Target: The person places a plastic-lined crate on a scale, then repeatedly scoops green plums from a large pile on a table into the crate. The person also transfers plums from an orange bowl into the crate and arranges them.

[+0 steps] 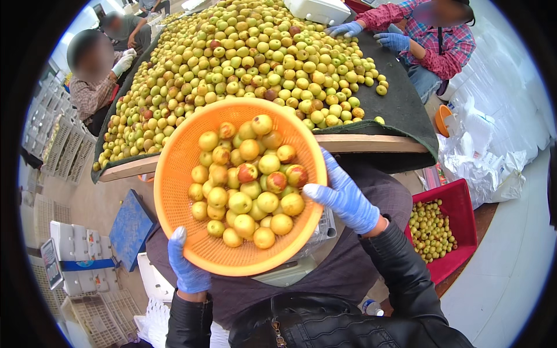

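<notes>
An orange plastic colander (174, 235) is held between my two hands above my lap. It holds many round yellow-green fruits (239, 202), several with red or brown patches. My left hand (186, 265), in a blue knit glove, grips the rim at the lower left with its thumb on top. At the right rim my right hand (348, 195), gloved the same way, has its thumb over the edge and its fingers outside. Just beyond the colander a large heap of similar fruits (243, 48) covers a sloping table lined with dark green cloth (391, 100).
The table's wooden edge (370, 143) runs behind the colander. To the right stands a red bin (452, 191) with small fruits, near plastic wrapping (491, 152). Co-workers sit left and right of the table. Plastic crates (100, 313) and a blue board (130, 230) are at left.
</notes>
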Tool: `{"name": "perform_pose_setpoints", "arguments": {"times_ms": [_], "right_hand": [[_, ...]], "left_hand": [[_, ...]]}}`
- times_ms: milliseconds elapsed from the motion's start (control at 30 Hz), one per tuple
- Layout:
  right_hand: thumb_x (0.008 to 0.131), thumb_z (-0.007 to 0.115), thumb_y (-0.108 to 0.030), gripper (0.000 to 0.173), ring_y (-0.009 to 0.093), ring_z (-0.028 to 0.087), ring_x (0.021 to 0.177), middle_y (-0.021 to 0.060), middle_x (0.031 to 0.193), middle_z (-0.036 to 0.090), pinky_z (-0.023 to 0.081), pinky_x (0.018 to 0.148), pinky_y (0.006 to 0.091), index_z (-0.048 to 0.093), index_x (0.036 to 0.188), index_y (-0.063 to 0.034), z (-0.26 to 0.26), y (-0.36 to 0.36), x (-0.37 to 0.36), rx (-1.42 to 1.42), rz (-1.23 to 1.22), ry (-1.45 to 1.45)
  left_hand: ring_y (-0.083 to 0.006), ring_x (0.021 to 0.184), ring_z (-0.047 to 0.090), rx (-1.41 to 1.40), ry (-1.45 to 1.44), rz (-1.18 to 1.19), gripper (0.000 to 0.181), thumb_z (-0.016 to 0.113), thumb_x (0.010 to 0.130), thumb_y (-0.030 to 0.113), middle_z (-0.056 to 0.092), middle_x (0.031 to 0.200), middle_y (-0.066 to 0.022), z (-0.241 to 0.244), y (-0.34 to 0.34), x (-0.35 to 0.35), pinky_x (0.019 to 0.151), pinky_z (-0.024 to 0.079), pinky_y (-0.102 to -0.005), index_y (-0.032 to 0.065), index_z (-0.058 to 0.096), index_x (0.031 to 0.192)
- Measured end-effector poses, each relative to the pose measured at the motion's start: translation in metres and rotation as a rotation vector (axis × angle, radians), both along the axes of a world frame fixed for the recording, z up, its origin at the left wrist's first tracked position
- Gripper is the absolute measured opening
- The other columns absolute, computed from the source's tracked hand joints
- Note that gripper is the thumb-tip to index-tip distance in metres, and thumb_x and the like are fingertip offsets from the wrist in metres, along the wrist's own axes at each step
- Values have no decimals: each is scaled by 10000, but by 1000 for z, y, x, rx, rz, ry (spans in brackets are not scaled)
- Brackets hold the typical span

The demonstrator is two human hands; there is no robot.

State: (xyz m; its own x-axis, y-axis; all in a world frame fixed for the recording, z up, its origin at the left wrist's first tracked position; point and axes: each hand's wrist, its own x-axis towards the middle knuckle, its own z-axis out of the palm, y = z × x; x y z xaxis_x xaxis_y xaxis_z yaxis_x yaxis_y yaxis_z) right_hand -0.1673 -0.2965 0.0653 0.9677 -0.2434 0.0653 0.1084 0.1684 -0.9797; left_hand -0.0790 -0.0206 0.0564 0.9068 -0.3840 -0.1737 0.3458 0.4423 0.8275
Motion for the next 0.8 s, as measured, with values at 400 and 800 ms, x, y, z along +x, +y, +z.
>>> {"name": "perform_pose_setpoints", "arguments": {"times_ms": [400,800], "right_hand": [[826,601,-105,570,200,626,971,125,1175,567,559,798,306,411,1356,-19,20,-199,-52,77,-356,10],[855,610,-164,449,132,637,883,74,1069,616,560,733,258,501,1271,-33,-25,-267,-46,79,-433,128]], "left_hand": [[-337,1179,519,-74,52,-449,605,589,835,117,463,1296,-190,22,-227,38,940,508,-504,22,320,1368],[-123,822,617,458,-305,-569,470,655,844,221,625,1043,-71,6,-300,95,621,526,-270,79,476,1255]]}}
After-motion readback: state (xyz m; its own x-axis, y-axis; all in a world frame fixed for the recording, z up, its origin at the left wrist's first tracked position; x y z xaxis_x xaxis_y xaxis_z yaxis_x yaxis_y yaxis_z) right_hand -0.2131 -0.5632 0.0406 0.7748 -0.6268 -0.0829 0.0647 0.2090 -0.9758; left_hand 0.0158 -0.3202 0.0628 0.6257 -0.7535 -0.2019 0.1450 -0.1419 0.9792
